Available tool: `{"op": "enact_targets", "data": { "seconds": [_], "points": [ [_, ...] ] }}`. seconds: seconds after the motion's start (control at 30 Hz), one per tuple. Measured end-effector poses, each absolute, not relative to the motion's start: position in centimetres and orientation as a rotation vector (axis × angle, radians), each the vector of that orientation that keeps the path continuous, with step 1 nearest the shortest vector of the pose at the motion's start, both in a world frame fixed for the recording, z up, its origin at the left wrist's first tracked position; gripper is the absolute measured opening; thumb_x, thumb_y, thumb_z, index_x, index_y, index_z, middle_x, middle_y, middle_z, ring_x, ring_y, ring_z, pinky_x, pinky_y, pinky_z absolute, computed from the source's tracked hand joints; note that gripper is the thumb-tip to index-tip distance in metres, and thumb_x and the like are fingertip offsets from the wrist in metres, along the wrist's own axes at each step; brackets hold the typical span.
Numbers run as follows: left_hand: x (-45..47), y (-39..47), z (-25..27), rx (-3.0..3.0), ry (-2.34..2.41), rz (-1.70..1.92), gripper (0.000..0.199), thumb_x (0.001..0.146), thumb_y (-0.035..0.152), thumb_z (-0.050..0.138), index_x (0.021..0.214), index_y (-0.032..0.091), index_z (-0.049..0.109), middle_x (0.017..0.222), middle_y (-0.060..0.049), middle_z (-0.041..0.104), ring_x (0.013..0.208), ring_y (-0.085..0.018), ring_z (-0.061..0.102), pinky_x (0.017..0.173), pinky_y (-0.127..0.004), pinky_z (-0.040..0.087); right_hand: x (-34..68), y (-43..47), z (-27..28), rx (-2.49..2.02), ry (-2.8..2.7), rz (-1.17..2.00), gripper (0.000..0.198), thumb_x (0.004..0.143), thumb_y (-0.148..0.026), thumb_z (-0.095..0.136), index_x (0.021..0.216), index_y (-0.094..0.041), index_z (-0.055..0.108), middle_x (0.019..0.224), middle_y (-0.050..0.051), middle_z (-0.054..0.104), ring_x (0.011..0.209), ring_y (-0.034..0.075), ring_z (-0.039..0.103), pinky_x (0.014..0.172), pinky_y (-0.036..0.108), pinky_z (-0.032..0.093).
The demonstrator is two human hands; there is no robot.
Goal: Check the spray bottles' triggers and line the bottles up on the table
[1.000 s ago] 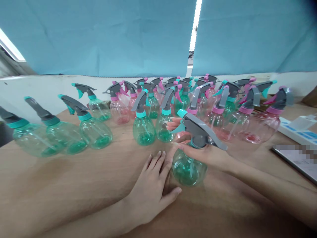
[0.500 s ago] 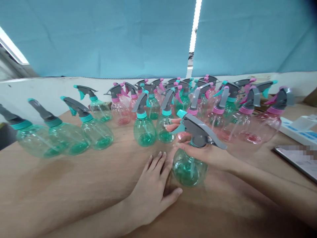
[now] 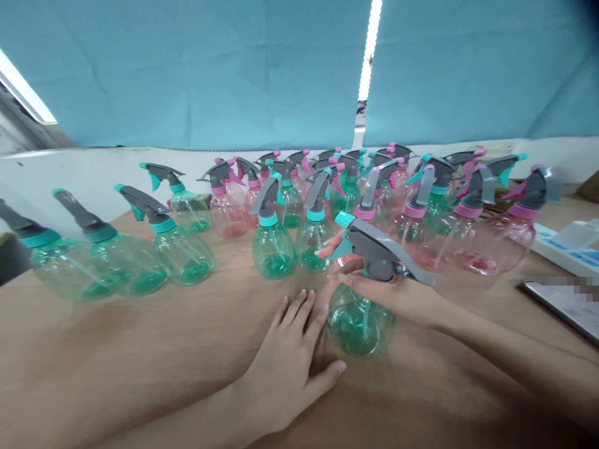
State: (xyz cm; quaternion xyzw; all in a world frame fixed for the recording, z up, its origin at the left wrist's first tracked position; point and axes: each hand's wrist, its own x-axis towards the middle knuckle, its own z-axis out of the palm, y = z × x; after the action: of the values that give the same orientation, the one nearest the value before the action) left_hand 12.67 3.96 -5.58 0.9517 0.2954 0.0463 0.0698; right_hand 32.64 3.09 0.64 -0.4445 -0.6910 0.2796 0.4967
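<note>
Green spray bottle [image 3: 358, 321], neck in right grip [image 3: 390, 295], pink bottles [image 3: 508, 240] behind

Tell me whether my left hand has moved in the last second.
No: your left hand lies in about the same place on the table, judged against the green bottle standing beyond it.

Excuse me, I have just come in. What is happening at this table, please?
A person's right hand holds a green spray bottle around its neck, with fingers at its turquoise trigger. The left hand lies palm down on the table, beside that bottle. More green bottles and pink bottles stand to the left, behind and to the right.
</note>
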Motion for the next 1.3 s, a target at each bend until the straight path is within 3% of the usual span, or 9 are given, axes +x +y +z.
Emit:
{"op": "enact_targets", "data": {
  "seconds": [0.23,0.33,0.43,0.57,0.77,0.9,1.0,1.1,1.3],
  "points": [
    [12.6,3.9,-5.8,2.869,0.888,0.182,0.064,0.092,0.058,0.044,0.136,0.012,0.046,0.151,-0.016,0.030,0.139,-0.034,0.024,0.110,-0.054,0.025,32.6,3.0,0.8,-1.031,-1.677,0.719,0.021,0.079,-0.021,0.056,0.097,-0.031,0.060,0.091,0.002,0.068,0.087,0.021,0.067,0.072,0.035,0.057],
    [12.6,3.9,-5.9,2.872,0.884,0.180,0.065,0.092,0.059,0.043,0.136,0.011,0.046,0.151,-0.017,0.030,0.139,-0.035,0.025,0.110,-0.055,0.025,32.6,2.8,0.8,-1.105,-1.657,0.697,0.007,0.081,-0.029,0.056,0.089,-0.028,0.057,0.084,0.003,0.066,0.072,0.020,0.066,0.059,0.033,0.054],
    [12.6,3.9,-5.8,2.877,0.874,0.155,0.067,0.093,0.059,0.042,0.137,0.009,0.044,0.151,-0.019,0.029,0.139,-0.035,0.024,0.110,-0.056,0.024,32.5,2.6,1.0,-1.155,-1.620,0.661,0.007,0.079,-0.031,0.058,0.082,-0.026,0.054,0.072,0.000,0.062,0.053,0.015,0.058,0.050,0.031,0.050],
    [12.7,3.9,-5.7,2.872,0.869,0.136,0.069,0.093,0.060,0.040,0.139,0.008,0.043,0.150,-0.020,0.029,0.139,-0.035,0.024,0.109,-0.057,0.025,32.3,2.2,1.3,-1.162,-1.591,0.611,0.013,0.077,-0.025,0.060,0.069,-0.026,0.049,0.062,-0.003,0.055,0.048,0.012,0.052,0.046,0.026,0.047],
    [12.6,3.9,-5.8,2.860,0.879,0.188,0.067,0.092,0.059,0.043,0.139,0.010,0.042,0.150,-0.018,0.031,0.139,-0.034,0.024,0.110,-0.055,0.024,32.5,2.5,0.8,-1.150,-1.564,0.670,0.010,0.075,-0.024,0.062,0.084,-0.026,0.057,0.079,-0.001,0.064,0.049,0.011,0.052,0.044,0.027,0.044],
    [12.5,3.8,-5.9,2.856,0.885,0.196,0.065,0.092,0.059,0.043,0.136,0.011,0.045,0.151,-0.017,0.030,0.140,-0.033,0.023,0.111,-0.054,0.023,32.7,3.1,-0.1,-1.069,-1.576,0.718,0.026,0.077,-0.021,0.063,0.102,-0.026,0.059,0.115,0.004,0.065,0.069,0.015,0.063,0.053,0.029,0.051],
    [12.5,3.8,-5.9,2.859,0.883,0.191,0.066,0.093,0.060,0.040,0.137,0.010,0.043,0.151,-0.017,0.028,0.140,-0.032,0.022,0.111,-0.053,0.022,32.8,3.4,-0.4,-1.057,-1.572,0.725,0.032,0.077,-0.021,0.064,0.108,-0.025,0.059,0.119,0.005,0.065,0.094,0.020,0.065,0.070,0.032,0.055],
    [12.6,3.8,-5.9,2.859,0.889,0.182,0.068,0.093,0.060,0.040,0.137,0.009,0.043,0.151,-0.019,0.028,0.140,-0.034,0.023,0.111,-0.054,0.023,32.7,3.4,-0.5,-1.065,-1.559,0.728,0.035,0.078,-0.021,0.065,0.112,-0.025,0.059,0.121,0.005,0.064,0.099,0.020,0.065,0.086,0.037,0.054],
    [12.6,3.8,-5.9,2.857,0.895,0.187,0.067,0.092,0.060,0.042,0.136,0.010,0.045,0.151,-0.019,0.029,0.140,-0.034,0.023,0.111,-0.054,0.024,32.5,3.3,0.0,-1.041,-1.538,0.761,0.041,0.076,-0.017,0.063,0.116,-0.025,0.059,0.123,0.006,0.064,0.105,0.021,0.065,0.087,0.036,0.056]
  ]
}}
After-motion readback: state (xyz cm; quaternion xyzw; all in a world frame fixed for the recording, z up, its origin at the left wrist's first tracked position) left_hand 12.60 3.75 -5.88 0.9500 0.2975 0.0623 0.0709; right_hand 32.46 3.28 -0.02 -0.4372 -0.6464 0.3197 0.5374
